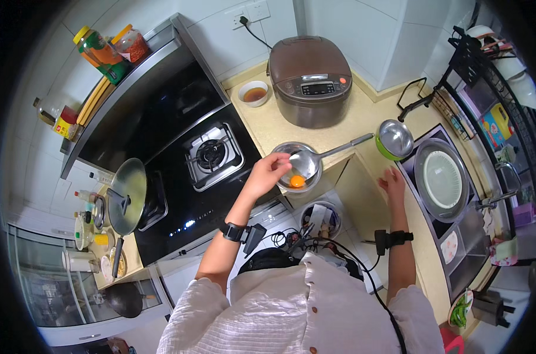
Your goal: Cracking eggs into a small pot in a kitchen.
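A metal bowl (317, 175) at the counter's front edge holds a raw egg with an orange yolk (297, 181). Across the bowl rests a metal ladle (305, 163), its handle pointing to the upper right. My left hand (270, 173) is over the bowl's left side, thumb and fingers bent close to the ladle's rim; whether they pinch anything is unclear. Over the counter at the right, my right hand (392, 182) has loosely spread fingers and nothing visible in it. Just beyond it stands a green-sided metal bowl (395, 139).
A rice cooker (311, 84) and a small bowl of brown liquid (253, 94) stand at the back. Left is a gas hob (210, 152) with a lidded wok (128, 197). A basin with a strainer (440, 179) sits in the sink; below the counter is a bin (321, 217).
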